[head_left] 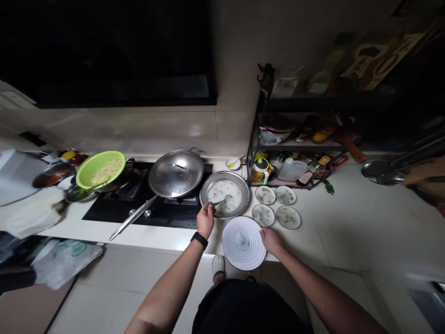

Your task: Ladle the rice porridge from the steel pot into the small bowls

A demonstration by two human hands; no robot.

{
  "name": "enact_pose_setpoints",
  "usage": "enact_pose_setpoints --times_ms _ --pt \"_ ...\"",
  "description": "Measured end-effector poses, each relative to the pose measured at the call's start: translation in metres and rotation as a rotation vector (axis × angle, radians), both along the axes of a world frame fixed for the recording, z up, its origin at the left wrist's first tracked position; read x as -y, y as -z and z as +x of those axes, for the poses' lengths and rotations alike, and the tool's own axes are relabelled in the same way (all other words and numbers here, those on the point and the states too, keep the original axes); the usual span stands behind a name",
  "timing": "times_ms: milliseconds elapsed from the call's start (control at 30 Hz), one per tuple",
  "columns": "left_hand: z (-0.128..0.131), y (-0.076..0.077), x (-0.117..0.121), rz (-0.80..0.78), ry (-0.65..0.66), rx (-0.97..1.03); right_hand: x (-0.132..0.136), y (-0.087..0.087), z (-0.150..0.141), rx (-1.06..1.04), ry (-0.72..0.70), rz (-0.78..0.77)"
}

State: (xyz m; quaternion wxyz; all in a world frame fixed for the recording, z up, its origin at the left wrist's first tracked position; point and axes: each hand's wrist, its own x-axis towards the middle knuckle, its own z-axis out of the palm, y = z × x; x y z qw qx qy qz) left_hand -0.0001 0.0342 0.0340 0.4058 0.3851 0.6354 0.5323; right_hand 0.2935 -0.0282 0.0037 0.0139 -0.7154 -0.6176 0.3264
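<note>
My left hand [206, 221] is closed around the handle of a metal spoon [219, 202], whose head rests in a round metal basin [246, 200] of whitish liquid with green bits. My right hand [271, 241] grips the right rim of a white plate [229, 250] with fine dark radial lines. A little cloudy liquid with green flecks lies in the plate's middle. The plate is held in front of the basin, over the counter's front edge. Several small dark-rimmed dishes [288, 217] with similar liquid and green bits stand right of the basin.
Left of the basin, a lidded frying pan [176, 174] sits on the black stove [114, 204], its long handle [132, 218] reaching past the front. A green colander [83, 178] holds pale shreds. Behind are a small bowl [232, 163] and a rack [255, 139] of bottles.
</note>
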Motion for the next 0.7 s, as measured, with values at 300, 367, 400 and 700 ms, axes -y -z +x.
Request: enact_pose_setpoints --times_ms 300,367,400,700 --pt "0.000 -0.004 -0.004 -0.152 -0.185 0.349 0.000 -0.001 0.001 -0.010 0.002 -0.006" --pt "-0.004 -0.008 -0.003 -0.150 -0.176 0.342 0.000 -0.002 0.001 -0.013 0.001 -0.009" --pt "-0.006 -0.011 -0.002 -0.145 -0.167 0.334 0.000 -0.002 0.001 -0.014 0.000 -0.010" --pt "-0.017 -0.041 0.008 -0.108 -0.141 0.312 0.000 -0.006 0.002 -0.057 -0.015 -0.007"
